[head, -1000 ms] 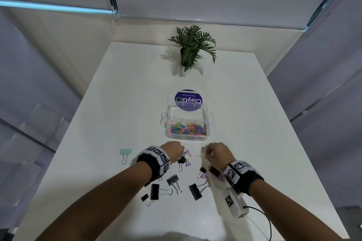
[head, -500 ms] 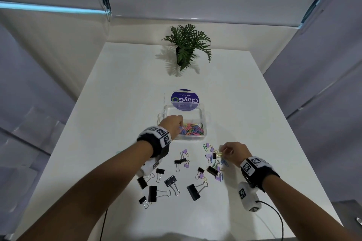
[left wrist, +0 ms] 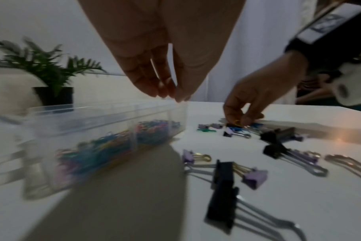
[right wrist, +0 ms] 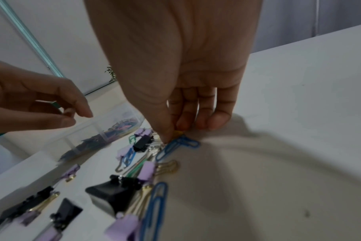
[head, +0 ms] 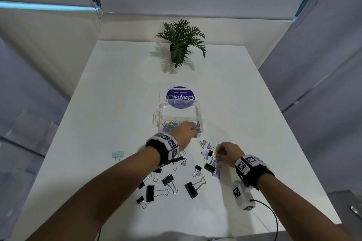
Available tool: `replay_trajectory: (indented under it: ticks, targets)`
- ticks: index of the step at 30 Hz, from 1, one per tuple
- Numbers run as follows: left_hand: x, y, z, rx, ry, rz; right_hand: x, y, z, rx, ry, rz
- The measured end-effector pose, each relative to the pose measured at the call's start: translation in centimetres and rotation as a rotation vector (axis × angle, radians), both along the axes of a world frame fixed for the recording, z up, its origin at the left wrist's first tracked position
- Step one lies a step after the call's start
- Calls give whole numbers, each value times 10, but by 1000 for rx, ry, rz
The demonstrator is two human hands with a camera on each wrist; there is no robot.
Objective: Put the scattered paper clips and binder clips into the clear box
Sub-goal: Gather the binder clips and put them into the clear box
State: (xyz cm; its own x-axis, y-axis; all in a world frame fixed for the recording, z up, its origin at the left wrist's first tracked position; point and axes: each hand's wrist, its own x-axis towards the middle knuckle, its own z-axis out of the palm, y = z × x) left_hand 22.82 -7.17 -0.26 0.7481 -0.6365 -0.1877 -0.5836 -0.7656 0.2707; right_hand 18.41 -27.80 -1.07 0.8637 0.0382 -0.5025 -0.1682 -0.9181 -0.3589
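The clear box (head: 200, 112) holds several coloured paper clips; its lid with a purple label (head: 180, 97) stands up behind it. My left hand (head: 193, 130) hovers over the box's near right corner, fingers pointing down and loosely apart (right wrist: 80, 117), nothing visible in them. My right hand (head: 218, 149) is down on the table right of the box and pinches a yellow paper clip (left wrist: 236, 122) between thumb and fingertips. Blue paper clips (right wrist: 171, 146), small purple binder clips (head: 204, 153) and black binder clips (head: 191, 190) lie scattered in front of the box.
A mint binder clip (head: 118, 154) lies alone to the left. A potted plant (head: 181, 43) stands at the far end of the white table (head: 117, 103). The right wrist's camera unit (head: 242, 195) and its cable hang near the front right.
My left hand rose from the scattered clips to the box and now hangs over its near right corner. My right hand shifted right and settled on the yellow clip.
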Motion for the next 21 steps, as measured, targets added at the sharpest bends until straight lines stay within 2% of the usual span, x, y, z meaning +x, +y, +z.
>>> replay_trajectory:
  ticks: [3, 7, 14, 21]
  targets:
    - [-8, -18, -3, 108, 33, -152, -2, 0, 2, -9, -10, 20]
    - [-19, -32, -6, 238, 39, -207, -6, -4, 1, 3, -22, 17]
    - [-30, -25, -7, 300, 130, -189, -13, -15, -1, 75, -101, -119]
    - [-40, -16, -5, 311, 95, -128, -22, -36, -6, 102, -173, -213]
